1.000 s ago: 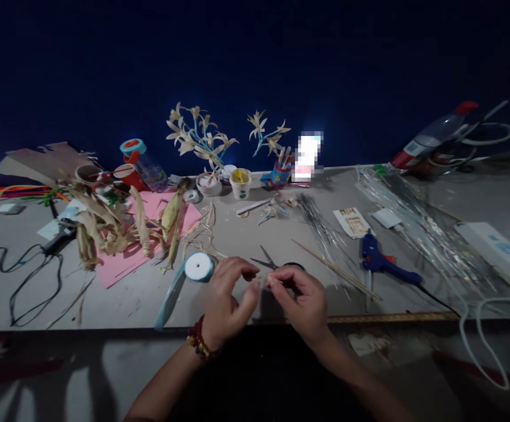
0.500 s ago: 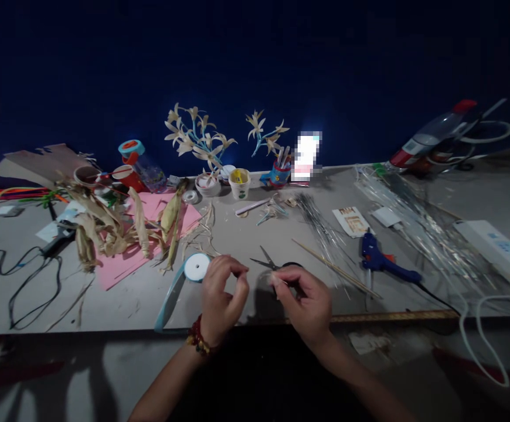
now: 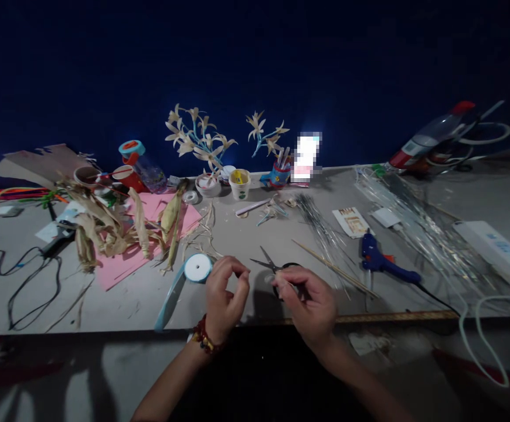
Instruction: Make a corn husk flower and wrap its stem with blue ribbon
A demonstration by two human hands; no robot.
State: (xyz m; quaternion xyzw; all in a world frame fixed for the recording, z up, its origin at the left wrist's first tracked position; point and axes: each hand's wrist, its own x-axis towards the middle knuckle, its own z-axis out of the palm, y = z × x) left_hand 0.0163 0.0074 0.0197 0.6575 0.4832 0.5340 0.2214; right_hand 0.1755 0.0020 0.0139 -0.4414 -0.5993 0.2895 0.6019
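Note:
My left hand (image 3: pixel 227 299), with a beaded bracelet (image 3: pixel 206 336) at its wrist, is pinched above the table's front part; what it grips, if anything, is too small to name. Just left of it lies a spool of light blue ribbon (image 3: pixel 197 268). My right hand (image 3: pixel 310 302) is also pinched, and a tiny pale thing seems to show at its fingertips, too small to make out. Behind and partly under the right hand lie open scissors (image 3: pixel 269 261), blades pointing left. A gap separates the two hands. Thin sticks (image 3: pixel 334 268) rest to the right.
Dried husks (image 3: pixel 139 225) lie on pink paper (image 3: pixel 116 266) at left. Husk flowers (image 3: pixel 200 138) stand at the back near a paper cup (image 3: pixel 240 184). Thin wires (image 3: pixel 323 223), a blue glue gun (image 3: pixel 384 262) and a power strip (image 3: pixel 499 252) are at right.
Both hands have shifted slightly to the right, the right hand a little more. Their fingers keep the same pinched shape.

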